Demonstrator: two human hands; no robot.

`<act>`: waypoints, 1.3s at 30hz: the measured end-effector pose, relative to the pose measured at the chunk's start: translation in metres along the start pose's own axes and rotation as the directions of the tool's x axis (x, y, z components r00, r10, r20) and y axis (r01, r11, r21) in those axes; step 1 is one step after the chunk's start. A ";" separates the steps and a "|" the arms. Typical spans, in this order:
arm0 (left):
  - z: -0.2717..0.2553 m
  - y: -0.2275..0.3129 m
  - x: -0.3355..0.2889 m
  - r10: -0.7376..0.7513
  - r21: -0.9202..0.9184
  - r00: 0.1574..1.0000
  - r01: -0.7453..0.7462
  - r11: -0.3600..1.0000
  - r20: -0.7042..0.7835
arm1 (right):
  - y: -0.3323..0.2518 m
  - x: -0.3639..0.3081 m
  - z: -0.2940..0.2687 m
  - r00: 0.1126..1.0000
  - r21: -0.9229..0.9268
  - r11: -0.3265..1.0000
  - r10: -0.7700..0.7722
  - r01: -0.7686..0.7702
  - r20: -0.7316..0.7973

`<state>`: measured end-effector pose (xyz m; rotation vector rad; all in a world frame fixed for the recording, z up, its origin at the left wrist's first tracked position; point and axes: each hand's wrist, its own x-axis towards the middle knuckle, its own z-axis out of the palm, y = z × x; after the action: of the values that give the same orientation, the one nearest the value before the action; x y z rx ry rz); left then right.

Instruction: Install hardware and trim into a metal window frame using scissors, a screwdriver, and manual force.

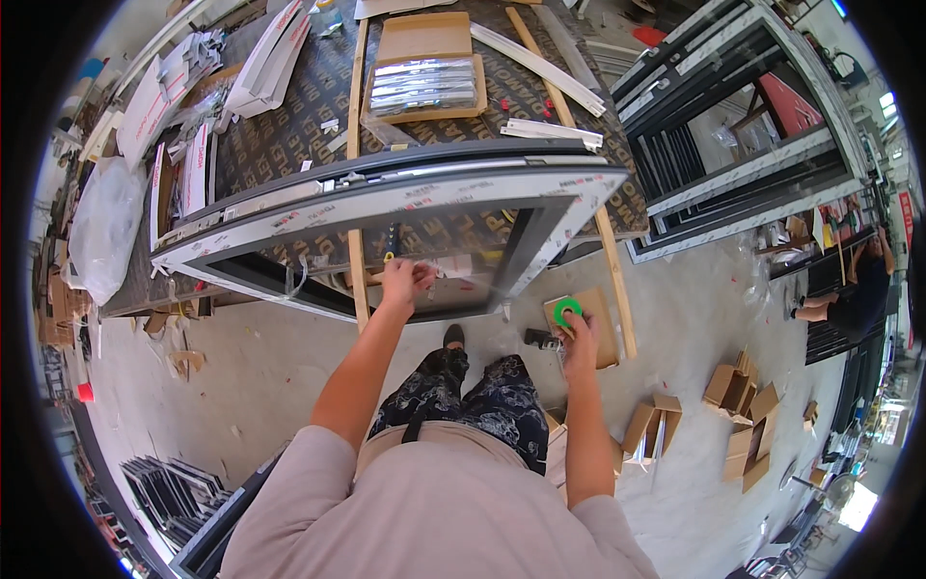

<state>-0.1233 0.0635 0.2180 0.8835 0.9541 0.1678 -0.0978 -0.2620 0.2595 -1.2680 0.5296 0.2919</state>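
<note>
A roll of green tape (567,311) is gripped at its lower rim by the fingers of my right hand (581,340), out to the right over the floor. My left hand (406,283) is at the near side of a large dark window frame (424,201) covered with white printed film. Its fingers are curled in, and whatever they pinch is too small to make out. Just beyond them is a black tool with a yellow end (392,241); whether they touch it I cannot tell. The frame is tilted on two wooden strips (357,261) at the table's near edge.
On the printed plywood table (318,106) are an open cardboard box of wrapped metal parts (424,89) and white profiles (540,69). More window frames (752,183) stand at the right. Cardboard boxes (651,425) lie on the floor; another person (854,289) is at far right.
</note>
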 end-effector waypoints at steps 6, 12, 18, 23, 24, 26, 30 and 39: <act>0.102 0.008 0.030 0.087 0.529 0.987 -0.145 0.836 0.133 | -0.055 0.063 -0.003 0.995 -0.327 0.943 0.024 -0.055 -0.096; 0.146 0.007 0.033 0.216 0.741 0.924 -0.382 0.552 0.316 | -0.096 0.144 0.006 0.982 -0.066 0.986 0.160 -0.154 0.101; 0.133 0.008 0.019 0.298 0.735 0.883 -0.467 0.492 0.362 | -0.116 0.167 0.115 0.970 -0.161 0.973 0.188 -0.163 0.156; 0.126 0.003 -0.003 0.394 0.752 0.823 -0.549 0.365 0.410 | -0.101 0.187 0.129 0.981 -0.233 0.968 0.129 -0.093 0.147; 0.122 0.004 -0.010 0.410 0.761 0.804 -0.568 0.314 0.431 | -0.100 0.188 0.130 0.982 -0.241 0.967 0.120 -0.082 0.148; 0.107 0.008 -0.021 0.429 0.771 0.767 -0.600 0.214 0.478 | -0.098 0.189 0.130 0.986 -0.260 0.964 0.086 -0.047 0.140; 0.099 0.007 -0.021 0.493 0.745 0.688 -0.657 0.113 0.533 | -0.096 0.193 0.132 0.990 -0.284 0.959 0.031 0.009 0.135; 0.075 0.022 -0.043 0.203 0.795 0.776 -0.606 -0.025 0.598 | -0.099 0.187 0.117 0.981 -0.281 0.943 -0.143 0.176 0.132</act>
<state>-0.0859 0.0129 0.2813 2.4736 0.2845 -0.1688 0.1336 -0.1936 0.2661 -1.5632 0.2928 0.3088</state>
